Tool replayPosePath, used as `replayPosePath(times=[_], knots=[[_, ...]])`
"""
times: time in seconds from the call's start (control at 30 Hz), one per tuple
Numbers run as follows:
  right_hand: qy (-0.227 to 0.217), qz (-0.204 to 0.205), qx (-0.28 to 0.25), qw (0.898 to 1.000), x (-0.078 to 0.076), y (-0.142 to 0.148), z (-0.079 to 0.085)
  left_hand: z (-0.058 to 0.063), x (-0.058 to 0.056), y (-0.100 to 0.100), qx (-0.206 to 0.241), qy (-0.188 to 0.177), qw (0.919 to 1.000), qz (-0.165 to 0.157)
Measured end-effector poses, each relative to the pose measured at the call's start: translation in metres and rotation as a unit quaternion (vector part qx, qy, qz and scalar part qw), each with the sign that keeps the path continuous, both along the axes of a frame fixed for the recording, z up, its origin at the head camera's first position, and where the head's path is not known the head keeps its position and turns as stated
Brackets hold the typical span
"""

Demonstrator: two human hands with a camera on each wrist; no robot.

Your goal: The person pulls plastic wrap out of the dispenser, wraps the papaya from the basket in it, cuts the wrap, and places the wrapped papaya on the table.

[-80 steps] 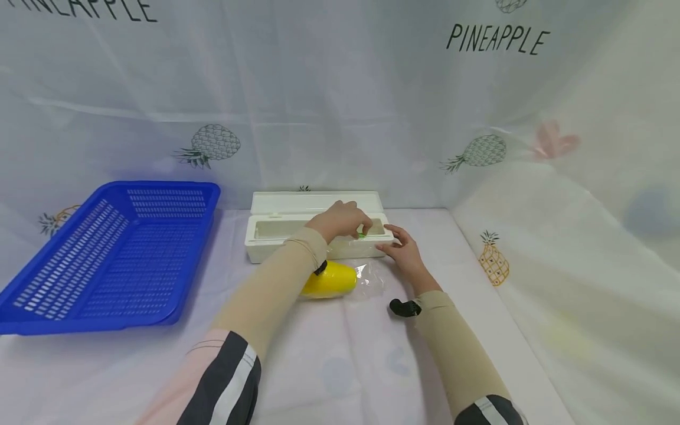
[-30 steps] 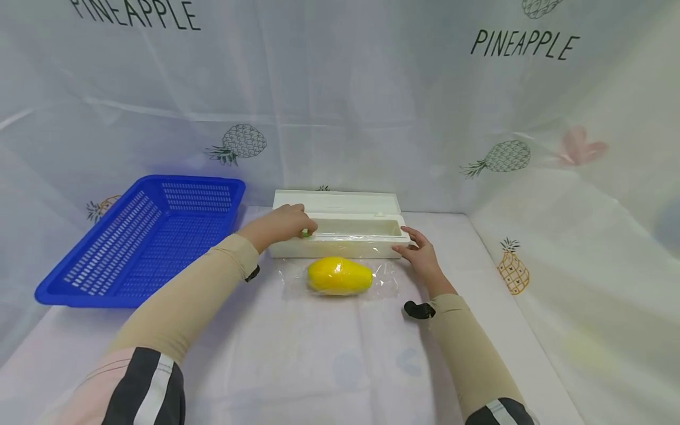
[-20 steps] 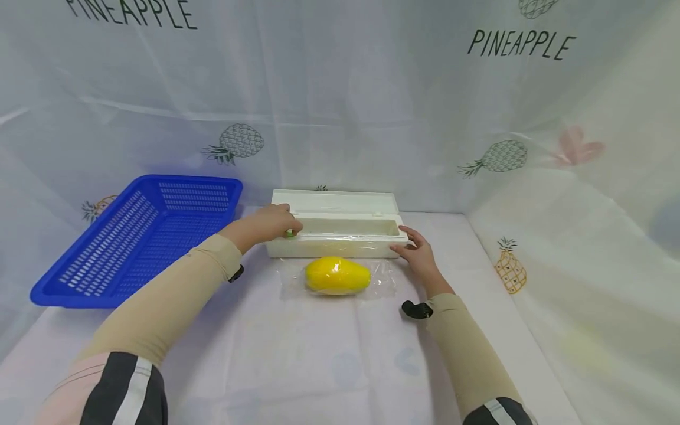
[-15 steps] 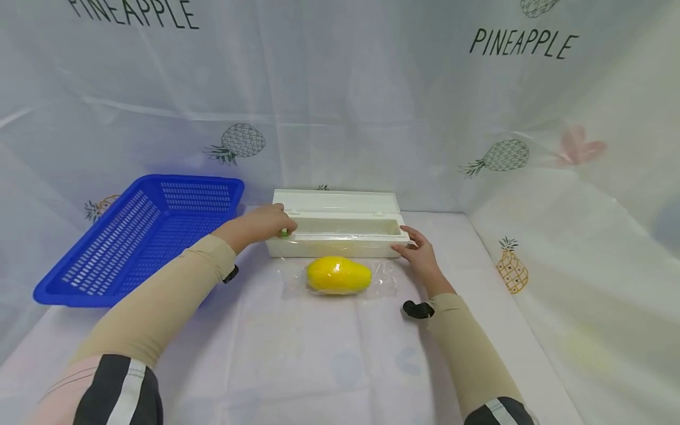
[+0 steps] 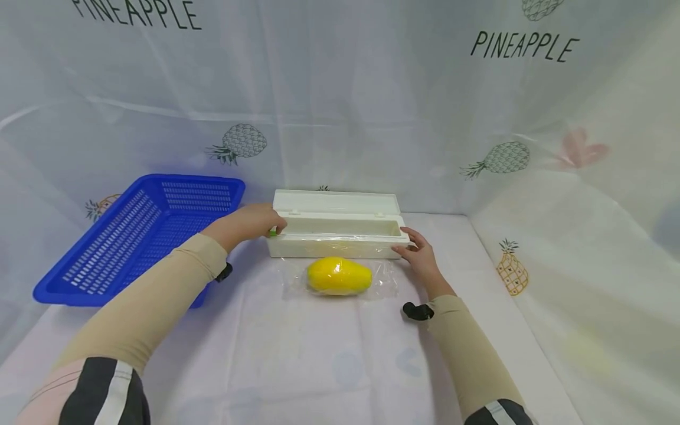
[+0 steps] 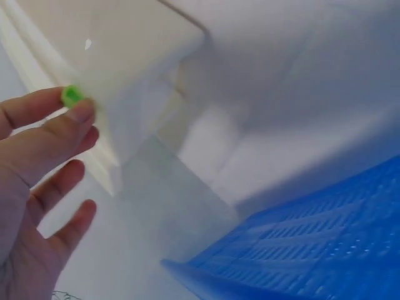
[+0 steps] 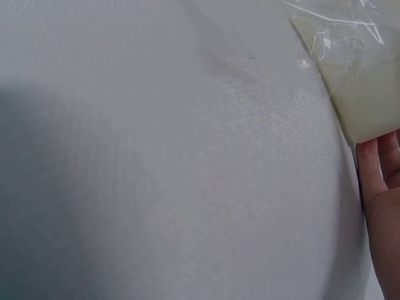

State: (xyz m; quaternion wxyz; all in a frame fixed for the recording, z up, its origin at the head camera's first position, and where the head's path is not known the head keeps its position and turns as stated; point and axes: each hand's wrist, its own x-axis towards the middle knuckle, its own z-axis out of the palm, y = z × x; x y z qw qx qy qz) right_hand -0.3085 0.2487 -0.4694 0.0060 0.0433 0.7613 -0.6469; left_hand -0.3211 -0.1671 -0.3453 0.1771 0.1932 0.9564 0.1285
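1. Green piece [image 6: 71, 95], partly hidden by your pinching left hand [image 5: 245, 226], sits at the left end of the white box [image 5: 340, 248].
2. Your right hand [image 5: 421, 257], cropped in its wrist view, grips the right end.

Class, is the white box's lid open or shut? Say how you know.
Open: the lid is back at the white box's rear edge, leaving the inside in view.

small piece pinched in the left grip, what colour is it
Bright green; the small piece shows best in the left wrist view.
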Motion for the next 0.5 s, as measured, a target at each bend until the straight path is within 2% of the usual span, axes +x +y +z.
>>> replayPosePath(times=[0.03, 0.07, 0.13, 0.2, 0.33, 0.5], knots=[[0.000, 0.001, 0.002, 1.000, 0.000, 0.000, 0.000, 0.002, -0.001, 0.000, -0.034, 0.026, 0.9980, -0.046], [0.000, 0.002, 0.002, 1.000, 0.001, -0.001, 0.000, 0.003, -0.001, -0.001, -0.065, 0.053, 0.9925, -0.089], [-0.003, 0.003, 0.005, 1.000, 0.001, -0.002, 0.000, 0.006, -0.002, -0.001, -0.110, 0.091, 0.9779, -0.153], [-0.004, 0.004, 0.009, 1.000, 0.001, -0.002, 0.001, 0.009, -0.003, 0.000, -0.120, 0.093, 0.9755, -0.160], [0.002, 0.006, 0.013, 1.000, 0.000, -0.002, 0.000, 0.011, -0.004, 0.010, -0.124, 0.104, 0.9765, -0.142], [0.007, 0.005, 0.012, 1.000, 0.000, 0.000, -0.002, 0.014, -0.001, 0.033, -0.120, 0.123, 0.9775, -0.122]])
